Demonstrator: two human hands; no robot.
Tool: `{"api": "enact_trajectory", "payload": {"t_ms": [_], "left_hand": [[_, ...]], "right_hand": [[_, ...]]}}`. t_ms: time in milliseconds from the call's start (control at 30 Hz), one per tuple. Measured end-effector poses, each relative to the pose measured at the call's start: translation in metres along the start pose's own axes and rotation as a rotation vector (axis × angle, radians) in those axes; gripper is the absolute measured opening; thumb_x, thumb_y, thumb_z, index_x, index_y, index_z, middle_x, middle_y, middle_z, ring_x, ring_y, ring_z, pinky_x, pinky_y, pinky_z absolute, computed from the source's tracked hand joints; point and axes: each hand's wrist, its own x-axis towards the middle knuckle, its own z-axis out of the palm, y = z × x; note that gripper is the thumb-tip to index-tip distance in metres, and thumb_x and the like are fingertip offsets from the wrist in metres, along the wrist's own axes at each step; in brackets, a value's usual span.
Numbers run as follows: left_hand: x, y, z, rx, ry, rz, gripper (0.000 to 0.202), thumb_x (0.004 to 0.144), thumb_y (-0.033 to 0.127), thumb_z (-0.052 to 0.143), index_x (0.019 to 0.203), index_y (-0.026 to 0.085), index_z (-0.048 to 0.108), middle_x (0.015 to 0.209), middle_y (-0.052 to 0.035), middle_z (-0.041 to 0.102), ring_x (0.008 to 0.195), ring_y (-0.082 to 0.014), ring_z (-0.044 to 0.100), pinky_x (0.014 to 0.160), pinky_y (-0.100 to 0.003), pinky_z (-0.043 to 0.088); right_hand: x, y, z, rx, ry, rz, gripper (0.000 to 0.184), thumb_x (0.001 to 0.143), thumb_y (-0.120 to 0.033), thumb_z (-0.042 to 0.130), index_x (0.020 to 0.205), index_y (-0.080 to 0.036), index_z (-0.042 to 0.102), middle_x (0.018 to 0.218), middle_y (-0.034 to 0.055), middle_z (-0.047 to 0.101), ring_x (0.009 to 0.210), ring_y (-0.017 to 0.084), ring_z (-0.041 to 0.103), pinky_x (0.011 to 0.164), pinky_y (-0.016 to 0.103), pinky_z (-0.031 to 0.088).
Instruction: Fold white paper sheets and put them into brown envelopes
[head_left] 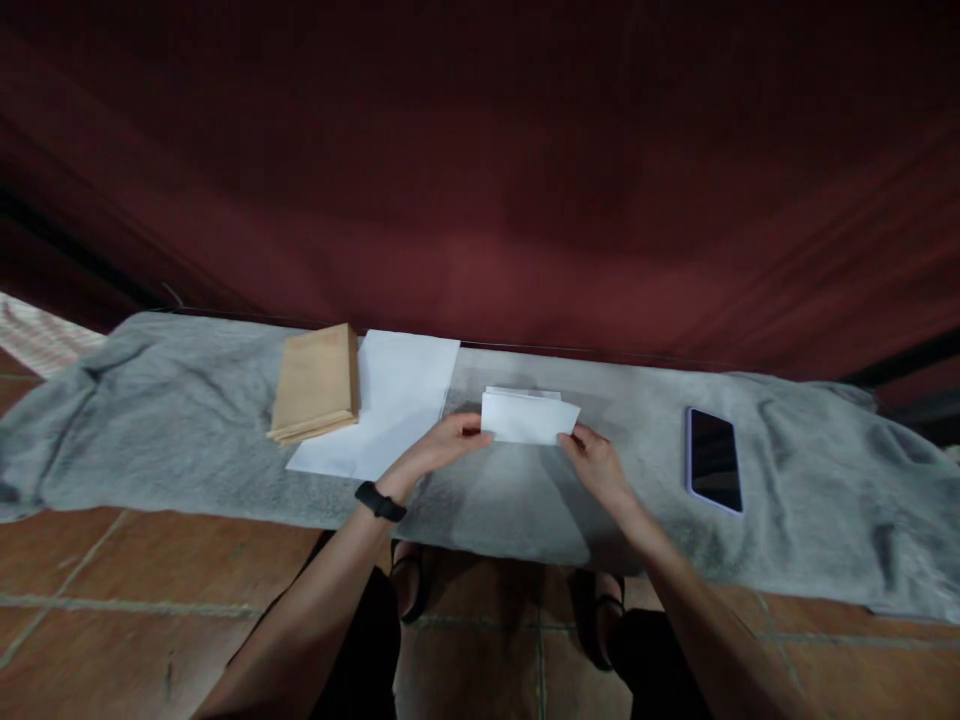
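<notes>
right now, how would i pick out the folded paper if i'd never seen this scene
Find the long gray cloth. Near its middle, the left hand and right hand hold the folded paper between them. Unlike the larger white sheet lying flat to its left, it is folded and held.

Left hand point(454, 440) and right hand point(596, 462) pinching folded white paper point(525, 418) at either end, grey cloth point(517, 510) beneath, brown envelopes point(315, 380) stacked partly over white sheets point(405, 390) at left, purple-edged phone point(715, 460) lying at right
</notes>
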Motion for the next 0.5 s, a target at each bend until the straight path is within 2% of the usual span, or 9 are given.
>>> {"api": "enact_trajectory", "payload": {"t_ms": [100, 233, 333, 500], "left_hand": [[0.009, -0.001, 0.013, 0.048, 0.164, -0.025, 0.022, 0.082, 0.036, 0.063, 0.083, 0.016, 0.073, 0.082, -0.0018, 0.074, 0.077, -0.0188, 0.065, 0.068, -0.027, 0.051], [0.017, 0.000, 0.024, 0.171, 0.302, -0.090, 0.014, 0.082, 0.029, 0.063, 0.081, 0.018, 0.073, 0.079, -0.0015, 0.074, 0.076, -0.0193, 0.066, 0.066, -0.027, 0.051], [0.019, 0.001, 0.028, 0.283, 0.379, -0.119, 0.010, 0.084, 0.025, 0.064, 0.081, 0.020, 0.072, 0.079, -0.0012, 0.074, 0.075, -0.0184, 0.067, 0.067, -0.027, 0.050], [0.019, 0.008, 0.034, 0.402, 0.427, -0.155, 0.008, 0.088, 0.023, 0.063, 0.084, 0.021, 0.069, 0.078, -0.0013, 0.073, 0.074, -0.0175, 0.067, 0.067, -0.026, 0.047]], "right_hand": [[0.002, -0.002, 0.003, -0.077, 0.016, 0.032, 0.030, 0.098, -0.040, 0.047, 0.096, -0.021, 0.070, 0.089, 0.0072, 0.075, 0.080, 0.023, 0.070, 0.075, 0.031, 0.050], [0.003, -0.007, 0.007, -0.198, 0.034, 0.061, 0.028, 0.099, -0.041, 0.046, 0.096, -0.021, 0.066, 0.086, 0.0073, 0.074, 0.076, 0.023, 0.069, 0.073, 0.031, 0.047], [0.004, -0.011, 0.010, -0.264, 0.052, 0.081, 0.027, 0.100, -0.038, 0.046, 0.109, -0.020, 0.064, 0.094, 0.0093, 0.076, 0.081, 0.024, 0.070, 0.078, 0.033, 0.048], [0.005, -0.016, 0.014, -0.330, 0.072, 0.093, 0.037, 0.101, -0.033, 0.047, 0.132, -0.013, 0.053, 0.108, 0.0154, 0.075, 0.095, 0.027, 0.072, 0.088, 0.037, 0.047]]}}
